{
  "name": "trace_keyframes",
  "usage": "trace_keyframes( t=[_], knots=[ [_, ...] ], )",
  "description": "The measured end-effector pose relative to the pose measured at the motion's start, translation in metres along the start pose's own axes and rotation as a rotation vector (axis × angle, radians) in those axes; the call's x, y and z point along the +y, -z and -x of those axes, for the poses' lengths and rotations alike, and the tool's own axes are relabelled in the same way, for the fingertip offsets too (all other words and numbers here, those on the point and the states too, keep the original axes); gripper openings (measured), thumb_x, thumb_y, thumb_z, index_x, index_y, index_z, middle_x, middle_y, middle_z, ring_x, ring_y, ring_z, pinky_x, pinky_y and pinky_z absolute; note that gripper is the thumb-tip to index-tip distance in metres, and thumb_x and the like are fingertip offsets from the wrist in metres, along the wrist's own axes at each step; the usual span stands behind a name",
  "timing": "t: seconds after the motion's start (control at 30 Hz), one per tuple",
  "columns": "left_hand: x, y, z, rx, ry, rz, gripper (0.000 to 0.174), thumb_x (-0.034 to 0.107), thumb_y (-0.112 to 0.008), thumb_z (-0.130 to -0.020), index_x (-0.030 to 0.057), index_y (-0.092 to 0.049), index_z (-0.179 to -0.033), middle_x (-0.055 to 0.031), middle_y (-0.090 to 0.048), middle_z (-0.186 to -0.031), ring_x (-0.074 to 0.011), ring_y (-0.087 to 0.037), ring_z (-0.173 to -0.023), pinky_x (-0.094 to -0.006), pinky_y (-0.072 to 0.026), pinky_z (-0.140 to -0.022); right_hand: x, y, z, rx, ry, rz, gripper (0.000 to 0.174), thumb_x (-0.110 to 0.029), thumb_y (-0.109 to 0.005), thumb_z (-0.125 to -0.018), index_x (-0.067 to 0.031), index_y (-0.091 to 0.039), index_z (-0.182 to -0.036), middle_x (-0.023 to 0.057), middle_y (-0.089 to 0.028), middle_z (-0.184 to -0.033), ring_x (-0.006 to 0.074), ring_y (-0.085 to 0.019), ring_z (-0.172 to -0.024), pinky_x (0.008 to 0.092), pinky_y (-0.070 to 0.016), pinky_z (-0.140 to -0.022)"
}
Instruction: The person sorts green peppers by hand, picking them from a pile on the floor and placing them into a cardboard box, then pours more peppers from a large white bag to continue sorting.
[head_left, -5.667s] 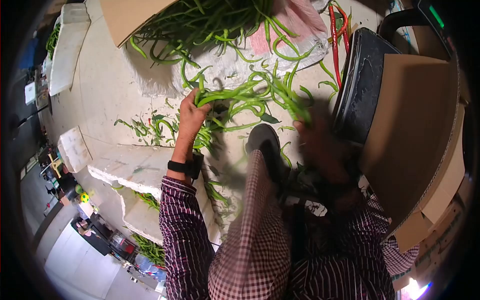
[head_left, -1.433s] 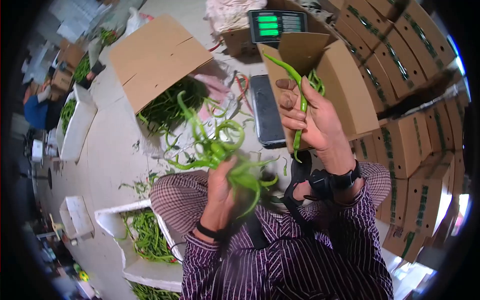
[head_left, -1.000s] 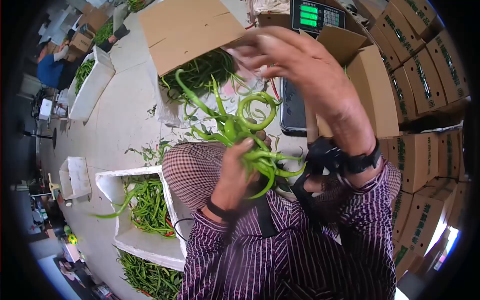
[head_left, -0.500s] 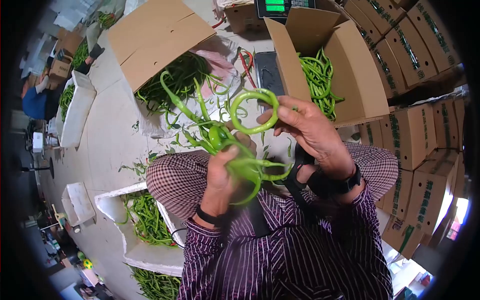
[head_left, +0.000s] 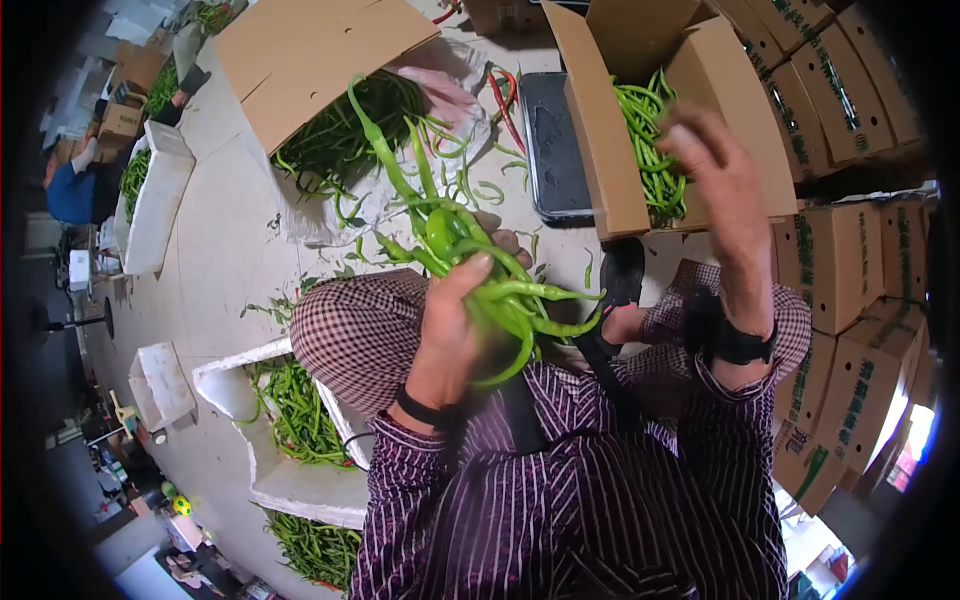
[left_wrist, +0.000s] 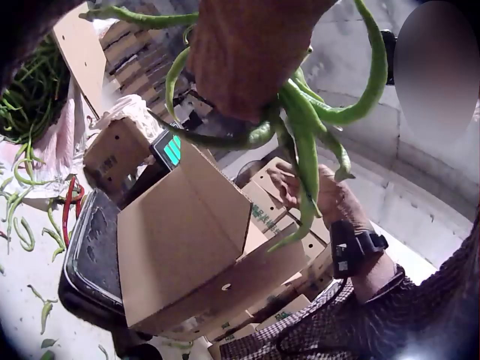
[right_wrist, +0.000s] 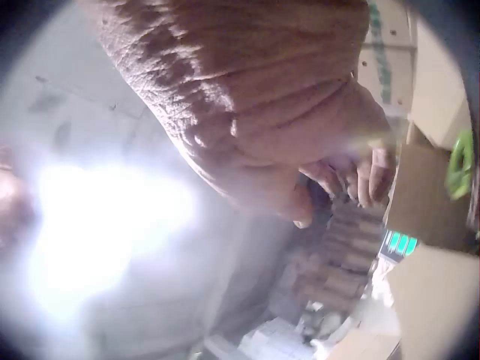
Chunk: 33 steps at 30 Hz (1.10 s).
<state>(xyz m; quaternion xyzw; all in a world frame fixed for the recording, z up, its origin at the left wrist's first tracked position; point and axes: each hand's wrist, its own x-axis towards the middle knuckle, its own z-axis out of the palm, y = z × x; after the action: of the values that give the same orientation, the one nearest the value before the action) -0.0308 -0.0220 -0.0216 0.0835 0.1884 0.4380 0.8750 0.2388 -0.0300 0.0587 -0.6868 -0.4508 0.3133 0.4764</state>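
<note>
head view: left hand (head_left: 448,335) full, right hand (head_left: 712,165) bare

the left hand's curled fingers grip a bunch of long green peppers (head_left: 470,262) above the checked knee (head_left: 350,330). the right hand, blurred, hangs over the open cardboard box (head_left: 600,150) of peppers, fingers loosely bent, nothing seen in them. a black tray (head_left: 553,150) lies beside the box.

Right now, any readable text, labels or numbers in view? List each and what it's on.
No text can be read in any view.
Green print on the stacked cartons: too blurred to read.
Lit green digits on the scale display: too small to read.
The open box and the bunch of peppers gripped by the left hand: no print visible.
</note>
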Motion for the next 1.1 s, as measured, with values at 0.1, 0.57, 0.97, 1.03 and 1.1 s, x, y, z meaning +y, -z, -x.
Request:
trace_keyframes(
  t=[0.1, 0.57, 0.97, 1.03, 1.1],
  knots=[
    [0.000, -0.010, 0.003, 0.149, -0.002, -0.141, 0.047, -0.001, -0.058, -0.081, 0.0047, -0.046, -0.126, -0.0128, -0.056, -0.112, -0.0285, -0.059, -0.101, -0.0428, -0.0499, -0.090, -0.013, -0.039, 0.021, -0.456, -0.156, -0.147, 0.035, -0.029, -0.062, -0.088, 0.0001, -0.065, -0.108, 0.0053, -0.066, -0.091, 0.0125, -0.059, -0.083, 0.0276, -0.0487, -0.077],
    [-0.003, -0.018, -0.002, 0.091, 0.034, -0.188, 0.042, -0.003, -0.057, -0.085, -0.0027, -0.048, -0.125, -0.0146, -0.060, -0.115, -0.0233, -0.062, -0.101, -0.0377, -0.0538, -0.088, 0.030, -0.088, 0.021, -0.686, -0.276, -0.478, 0.030, -0.022, -0.063, -0.088, 0.0040, -0.057, -0.102, 0.0063, -0.063, -0.091, 0.0084, -0.055, -0.082, 0.0243, -0.0443, -0.069],
    [-0.001, 0.002, -0.008, 0.143, -0.037, -0.097, 0.025, 0.017, -0.053, -0.094, 0.0049, -0.049, -0.115, -0.0049, -0.051, -0.088, -0.0110, -0.047, -0.072, -0.0250, -0.0445, -0.062, 0.048, -0.074, 0.017, -0.613, -0.415, -1.026, 0.030, -0.013, -0.052, -0.095, 0.0033, -0.049, -0.120, 0.0098, -0.058, -0.107, 0.0181, -0.059, -0.098, 0.0287, -0.0500, -0.083],
    [-0.002, 0.003, -0.008, 0.173, -0.059, -0.152, 0.028, 0.018, -0.052, -0.094, 0.0048, -0.048, -0.118, -0.0048, -0.050, -0.087, -0.0111, -0.047, -0.071, -0.0250, -0.0447, -0.061, 0.046, -0.073, 0.014, -0.598, -0.370, -1.054, 0.029, -0.012, -0.052, -0.095, 0.0039, -0.049, -0.119, 0.0109, -0.058, -0.110, 0.0184, -0.058, -0.100, 0.0295, -0.0493, -0.086],
    [-0.003, 0.003, -0.008, 0.136, -0.067, -0.100, 0.024, 0.011, -0.056, -0.092, 0.0024, -0.054, -0.114, -0.0062, -0.057, -0.090, -0.0119, -0.049, -0.073, -0.0232, -0.0439, -0.064, 0.039, -0.069, 0.011, -0.552, -0.340, -1.100, 0.031, -0.012, -0.053, -0.094, 0.0015, -0.048, -0.122, 0.0098, -0.058, -0.107, 0.0203, -0.058, -0.097, 0.0317, -0.0490, -0.084]
  ],
)
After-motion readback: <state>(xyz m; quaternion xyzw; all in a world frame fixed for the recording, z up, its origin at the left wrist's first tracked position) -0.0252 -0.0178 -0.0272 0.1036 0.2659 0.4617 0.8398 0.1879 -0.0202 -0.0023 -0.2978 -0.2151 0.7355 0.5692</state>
